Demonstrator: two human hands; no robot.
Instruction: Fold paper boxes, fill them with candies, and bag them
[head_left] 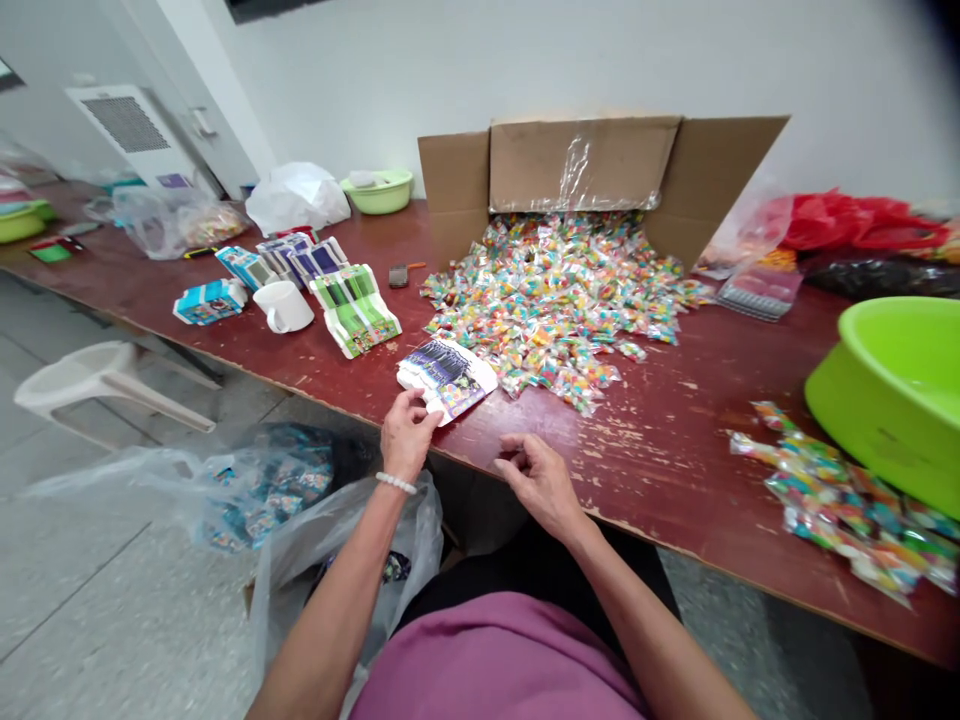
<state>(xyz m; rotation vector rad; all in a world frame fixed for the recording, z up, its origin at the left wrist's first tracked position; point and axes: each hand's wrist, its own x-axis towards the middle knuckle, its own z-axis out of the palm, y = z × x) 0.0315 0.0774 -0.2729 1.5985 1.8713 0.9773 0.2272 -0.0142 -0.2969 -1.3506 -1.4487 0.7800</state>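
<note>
My left hand (407, 432), with a white bead bracelet at the wrist, has its fingers closed at the near left corner of some flat purple-and-white printed cartons (459, 385) on the table's front edge. To the right, my right hand (541, 482) hovers by the table edge with loosely curled fingers, thumb a little apart, and nothing visible in it. Beyond both hands spreads a large heap of small clear packets of colourful candy (555, 300), spilling from a cardboard box (585, 165) lying on its side.
Green cartons (356, 310), a white mug (283, 306) and blue cartons (210, 301) stand left on the red table (637, 430). A green basin (885, 390) and more candy packets (840, 500) lie right. Below are plastic bags (345, 530) and a white stool (105, 385).
</note>
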